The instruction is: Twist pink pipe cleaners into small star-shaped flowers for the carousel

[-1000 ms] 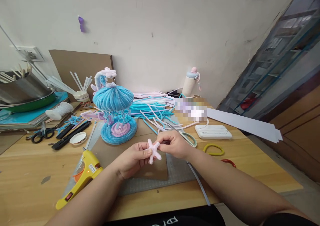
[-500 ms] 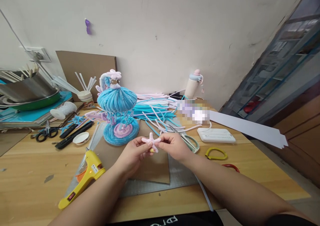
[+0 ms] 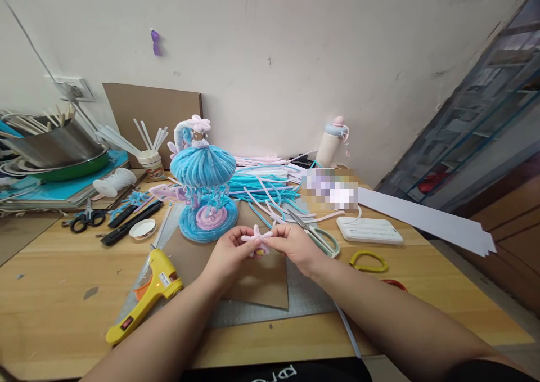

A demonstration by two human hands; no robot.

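Both my hands meet over a brown cardboard sheet (image 3: pixel 257 283) at the middle of the wooden table. Between them is a small pink pipe-cleaner star (image 3: pixel 257 238). My left hand (image 3: pixel 230 254) pinches it from the left, fingers closed on it. From the right, my right hand (image 3: pixel 295 246) pinches one of its arms. Just behind the hands stands a blue and pink pipe-cleaner carousel (image 3: pixel 204 193).
A yellow glue gun (image 3: pixel 148 297) lies left of my arms. Green-handled scissors (image 3: pixel 319 237), a white box (image 3: pixel 368 230), a yellow ring (image 3: pixel 370 261) and a pile of blue and pink pipe cleaners (image 3: pixel 264 182) sit right and behind. Black scissors (image 3: pixel 86 219) and a pan (image 3: pixel 59 148) are at left.
The star has turned in my fingers from upright to lying flatter, and both hands have lifted slightly farther from me. The view has shifted a little to the left.
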